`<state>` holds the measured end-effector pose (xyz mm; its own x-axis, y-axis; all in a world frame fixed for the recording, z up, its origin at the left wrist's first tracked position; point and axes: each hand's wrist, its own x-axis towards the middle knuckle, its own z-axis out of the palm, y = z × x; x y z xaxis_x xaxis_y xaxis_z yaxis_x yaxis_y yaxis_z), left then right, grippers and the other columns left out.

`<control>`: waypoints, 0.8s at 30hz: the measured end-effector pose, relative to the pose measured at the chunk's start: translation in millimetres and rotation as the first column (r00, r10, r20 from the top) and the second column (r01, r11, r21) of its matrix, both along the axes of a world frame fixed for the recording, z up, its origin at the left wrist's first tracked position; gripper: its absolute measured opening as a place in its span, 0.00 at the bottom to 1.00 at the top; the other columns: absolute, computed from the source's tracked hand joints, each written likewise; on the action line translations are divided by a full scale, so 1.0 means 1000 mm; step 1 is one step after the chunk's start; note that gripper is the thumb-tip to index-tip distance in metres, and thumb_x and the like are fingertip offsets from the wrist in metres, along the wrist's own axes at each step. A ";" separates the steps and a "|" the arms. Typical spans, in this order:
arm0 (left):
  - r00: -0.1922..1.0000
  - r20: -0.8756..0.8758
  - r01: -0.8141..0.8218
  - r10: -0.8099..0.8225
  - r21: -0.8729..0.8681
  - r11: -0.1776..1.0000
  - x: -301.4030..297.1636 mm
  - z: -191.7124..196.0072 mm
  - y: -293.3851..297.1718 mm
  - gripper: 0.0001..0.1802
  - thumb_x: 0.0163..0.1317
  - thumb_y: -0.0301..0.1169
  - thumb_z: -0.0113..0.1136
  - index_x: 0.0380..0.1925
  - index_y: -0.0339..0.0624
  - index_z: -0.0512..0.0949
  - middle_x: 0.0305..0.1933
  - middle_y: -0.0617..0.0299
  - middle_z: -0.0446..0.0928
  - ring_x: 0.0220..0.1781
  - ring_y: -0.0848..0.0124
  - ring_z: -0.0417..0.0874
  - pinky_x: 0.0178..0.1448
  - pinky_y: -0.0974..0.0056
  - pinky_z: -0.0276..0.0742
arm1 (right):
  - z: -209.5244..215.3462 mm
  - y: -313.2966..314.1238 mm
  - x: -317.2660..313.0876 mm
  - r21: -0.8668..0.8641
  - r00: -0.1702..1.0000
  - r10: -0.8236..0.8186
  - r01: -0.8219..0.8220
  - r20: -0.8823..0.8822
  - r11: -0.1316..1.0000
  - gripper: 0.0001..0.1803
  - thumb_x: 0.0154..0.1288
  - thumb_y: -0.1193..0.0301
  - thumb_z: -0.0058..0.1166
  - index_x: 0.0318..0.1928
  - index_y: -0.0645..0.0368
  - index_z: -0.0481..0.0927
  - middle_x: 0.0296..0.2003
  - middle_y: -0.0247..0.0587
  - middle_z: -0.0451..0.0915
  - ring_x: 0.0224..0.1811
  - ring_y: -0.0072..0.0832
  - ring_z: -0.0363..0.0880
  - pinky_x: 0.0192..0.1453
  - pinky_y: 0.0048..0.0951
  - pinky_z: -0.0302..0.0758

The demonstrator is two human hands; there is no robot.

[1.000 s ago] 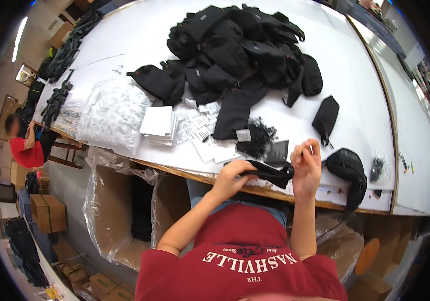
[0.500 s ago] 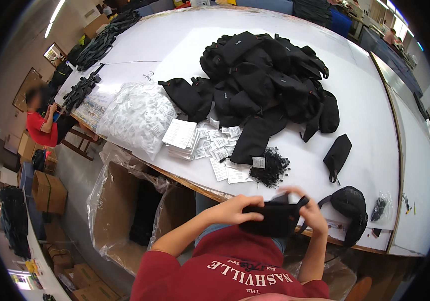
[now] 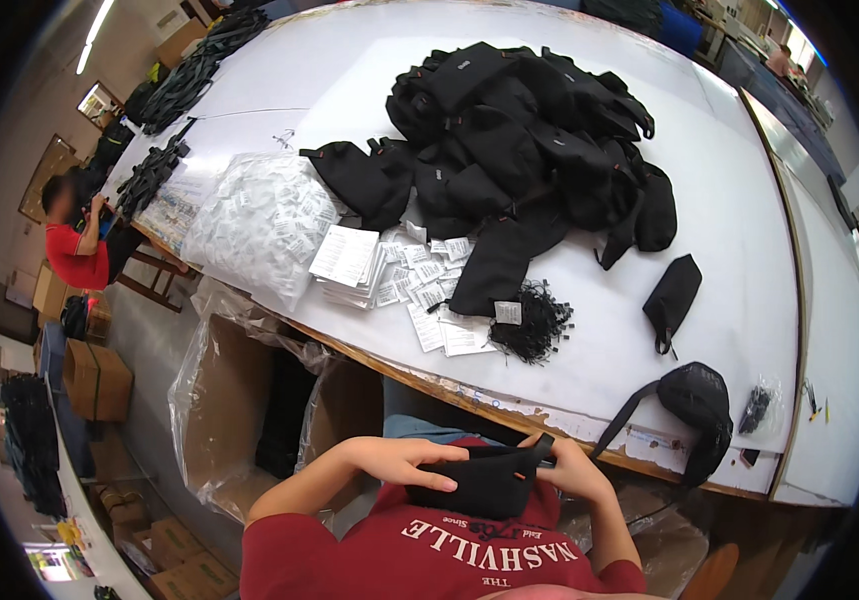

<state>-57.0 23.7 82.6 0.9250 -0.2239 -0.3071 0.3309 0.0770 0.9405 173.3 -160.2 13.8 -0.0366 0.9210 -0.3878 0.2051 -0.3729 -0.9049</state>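
Observation:
Close against my red shirt, both hands hold a small black fabric pouch [image 3: 479, 484]. My left hand [image 3: 397, 463] grips its left end, thumb and fingers on the upper edge. My right hand [image 3: 571, 470] is closed on the right end, beside a short loop; some of its fingertips are hidden behind the fabric. On the table ahead lies a large heap of similar black pouches [image 3: 519, 130]. In front of the heap are small white packets [image 3: 419, 272], a stack of white printed sheets [image 3: 345, 256] and a tangle of thin black cords [image 3: 533, 325].
A clear plastic bag [image 3: 257, 225] full of white packets sits near the table's left edge. One lone pouch [image 3: 671, 300] and a black strapped bag [image 3: 697, 408] lie to the right. Plastic-lined cartons [image 3: 211, 400] stand below the edge. A seated person [image 3: 77, 250] works at far left.
The pouch has come down and left, nearer my body, and its side now faces up more. My right hand has dropped from its raised position to the pouch's end.

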 end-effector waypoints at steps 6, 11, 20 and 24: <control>0.966 -0.239 -0.023 0.098 0.299 0.954 -0.001 0.018 0.035 0.19 0.69 0.39 0.49 0.53 0.37 0.68 0.44 0.55 0.74 0.46 0.67 0.75 0.51 0.65 0.70 | 0.007 0.002 0.026 -0.222 0.748 -0.631 0.593 -0.206 0.774 0.08 0.54 0.73 0.63 0.33 0.65 0.82 0.27 0.35 0.82 0.29 0.20 0.78 0.36 0.22 0.74; 0.972 -0.088 -0.167 0.220 0.405 0.899 -0.002 0.007 0.040 0.21 0.68 0.35 0.49 0.57 0.35 0.67 0.54 0.54 0.72 0.55 0.65 0.74 0.60 0.64 0.68 | 0.026 0.012 0.067 0.096 0.720 -0.602 0.665 -0.344 0.740 0.12 0.56 0.73 0.62 0.38 0.63 0.74 0.26 0.37 0.79 0.28 0.17 0.76 0.32 0.19 0.69; 0.981 -0.152 -0.052 0.119 0.387 0.921 0.031 0.015 0.016 0.10 0.67 0.35 0.49 0.39 0.39 0.70 0.22 0.49 0.70 0.23 0.59 0.71 0.33 0.63 0.67 | -0.018 0.055 0.027 -0.446 -0.210 -0.472 0.763 -0.856 0.468 0.14 0.67 0.59 0.51 0.36 0.57 0.77 0.26 0.33 0.74 0.26 0.24 0.69 0.33 0.25 0.66; 0.987 -0.148 0.009 0.065 0.451 0.893 0.029 0.020 0.004 0.11 0.67 0.37 0.50 0.39 0.41 0.71 0.19 0.49 0.68 0.21 0.57 0.71 0.29 0.60 0.66 | -0.006 0.066 -0.019 -0.526 -0.208 -0.492 0.483 -0.845 0.699 0.21 0.68 0.51 0.46 0.35 0.57 0.76 0.18 0.28 0.60 0.22 0.23 0.59 0.26 0.23 0.58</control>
